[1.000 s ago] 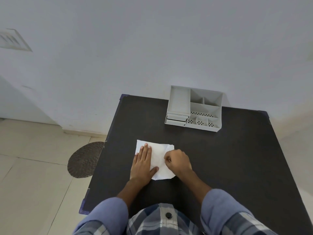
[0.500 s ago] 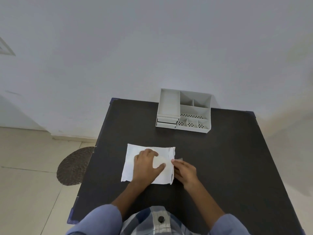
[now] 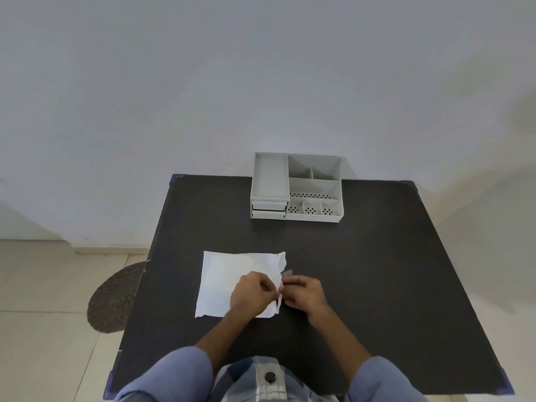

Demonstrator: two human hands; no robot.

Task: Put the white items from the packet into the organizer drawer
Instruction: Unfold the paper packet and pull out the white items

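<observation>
A flat white packet (image 3: 226,280) lies on the black table (image 3: 362,271) in front of me. My left hand (image 3: 253,295) rests on its right half, fingers pinching the packet's right edge. My right hand (image 3: 304,291) is just right of the packet and pinches the same edge from the other side. The edge is lifted slightly between the two hands. The items inside the packet are hidden. The grey organizer (image 3: 295,187) stands at the far edge of the table, against the wall, with small drawers (image 3: 268,208) at its front left, shut.
A round woven mat (image 3: 114,297) lies on the tiled floor to the left of the table. A plain wall rises behind the organizer. The table's right half holds nothing besides my right arm.
My left hand slid from the packet's middle to its right edge and curled into a pinch. My right hand closed on that edge. The camera view shifted slightly.
</observation>
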